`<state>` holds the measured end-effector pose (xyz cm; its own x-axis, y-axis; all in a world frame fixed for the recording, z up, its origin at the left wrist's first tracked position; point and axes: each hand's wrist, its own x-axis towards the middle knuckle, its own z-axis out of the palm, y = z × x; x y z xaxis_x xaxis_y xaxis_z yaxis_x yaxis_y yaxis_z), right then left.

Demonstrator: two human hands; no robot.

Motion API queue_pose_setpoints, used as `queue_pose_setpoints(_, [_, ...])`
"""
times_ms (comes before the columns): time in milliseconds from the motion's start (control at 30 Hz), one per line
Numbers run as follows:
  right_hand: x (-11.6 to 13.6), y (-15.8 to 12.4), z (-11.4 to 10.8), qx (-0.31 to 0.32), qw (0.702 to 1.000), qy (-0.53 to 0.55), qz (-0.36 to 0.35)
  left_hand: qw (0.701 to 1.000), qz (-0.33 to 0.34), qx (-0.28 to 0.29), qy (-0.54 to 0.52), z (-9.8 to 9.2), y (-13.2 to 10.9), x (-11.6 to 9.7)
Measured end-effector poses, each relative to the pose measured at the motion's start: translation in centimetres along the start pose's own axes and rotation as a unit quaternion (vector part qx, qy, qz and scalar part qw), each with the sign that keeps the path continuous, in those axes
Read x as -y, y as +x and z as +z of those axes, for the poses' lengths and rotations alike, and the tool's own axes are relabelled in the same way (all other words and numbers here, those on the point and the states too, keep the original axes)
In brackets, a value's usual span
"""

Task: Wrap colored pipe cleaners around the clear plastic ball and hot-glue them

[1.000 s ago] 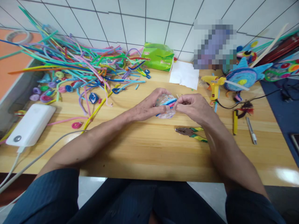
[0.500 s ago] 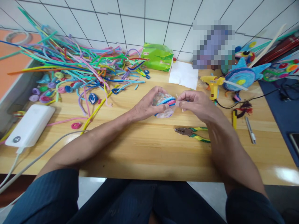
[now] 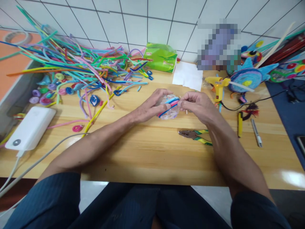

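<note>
Above the middle of the table I hold a rounded, see-through plastic piece (image 3: 171,112) with light blue, dark blue and pink pipe cleaners (image 3: 173,103) running across it. My left hand (image 3: 153,106) grips it from the left, thumb lying over the strips and fingers behind. At its right edge, my right hand (image 3: 194,103) pinches with thumb and forefinger where the pipe cleaners end. Whether those fingertips grip a strip or the plastic is too small to tell. Green-and-yellow pliers (image 3: 190,134) lie below my right hand, partly covered by the forearm.
Many pipe cleaners (image 3: 95,63) are heaped at the back left, beside small coiled pieces. A yellow glue gun (image 3: 218,86) stands on the right near a blue fish-shaped craft (image 3: 246,79). A white power bank (image 3: 30,127) lies left; a green tissue pack (image 3: 162,57) is behind.
The plastic piece has turned slightly, and more of the pink strip shows. My left thumb lies straighter across the strips. My right hand stays at the right edge.
</note>
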<state>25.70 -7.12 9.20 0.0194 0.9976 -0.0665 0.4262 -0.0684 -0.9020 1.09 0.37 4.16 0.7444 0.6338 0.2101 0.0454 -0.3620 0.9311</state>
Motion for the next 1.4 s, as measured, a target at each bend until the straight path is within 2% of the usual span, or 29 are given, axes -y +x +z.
queue_pose_setpoints(267, [0.6,-0.4,0.7,-0.006,1.0,0.008,-0.007,0.998,-0.055,-0.01,-0.018,0.0,0.0,-1.6])
queue_pose_setpoints(467, [0.3,-0.1,0.4,-0.004,0.998,0.063,0.012,0.998,-0.029,-0.042,-0.036,0.5,0.0,-0.3])
queue_pose_setpoints(633, [-0.5,0.4,0.7,-0.007,0.997,0.079,-0.002,1.0,-0.004,-0.023,-0.018,0.3,0.0,0.8])
queue_pose_setpoints(800, [-0.9,0.4,1.0,-0.011,0.998,0.054,-0.011,0.999,-0.046,0.003,-0.023,-0.2,0.0,-0.5])
queue_pose_setpoints(933, [-1.0,0.2,1.1,-0.007,0.999,0.041,-0.029,0.998,-0.063,-0.013,-0.021,-0.1,0.1,-1.6])
queue_pose_setpoints(1033, [-1.0,0.1,0.9,0.01,0.997,0.04,-0.063,0.998,-0.053,-0.012,-0.033,-0.1,0.2,-1.5])
queue_pose_setpoints(1133, [-0.8,-0.1,0.5,0.009,0.99,-0.01,-0.141,0.998,-0.053,0.0,-0.031,-0.5,0.3,-1.2])
queue_pose_setpoints(1267, [-0.6,-0.3,0.2,-0.013,0.958,-0.121,-0.259,0.999,-0.037,0.031,-0.02,-1.1,0.4,-0.8])
queue_pose_setpoints(1400, [-0.5,-0.5,0.2,-0.008,0.933,-0.179,-0.312,0.998,-0.019,0.051,-0.014,-1.5,0.4,-0.6])
